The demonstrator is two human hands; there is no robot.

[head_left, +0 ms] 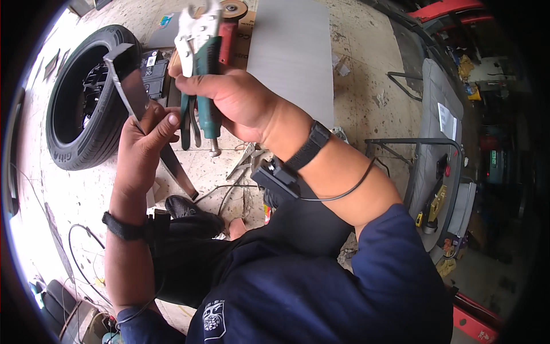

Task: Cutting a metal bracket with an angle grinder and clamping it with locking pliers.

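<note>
My right hand point(243, 103) is closed around locking pliers point(207, 86) with green grips and silver jaws pointing up and away from me. The adjusting screw sticks out below that hand. In my left hand point(146, 135) is a long, thin, shiny metal strip point(127, 86), bent over at its upper end and slanting down past my wrist toward the floor. My left thumb and fingertips lie close beside the pliers' lower lever; whether they touch it I cannot tell. The pliers' jaws look apart from the strip.
A tire point(94, 146) stands at the left beside a black battery-like box point(154, 74). Beyond the pliers lie a red angle grinder point(229, 43) and a grey sheet point(289, 57). A silver clamp-like tool point(243, 160) and cables are on the floor. A grey padded chair point(438, 103) stands right.
</note>
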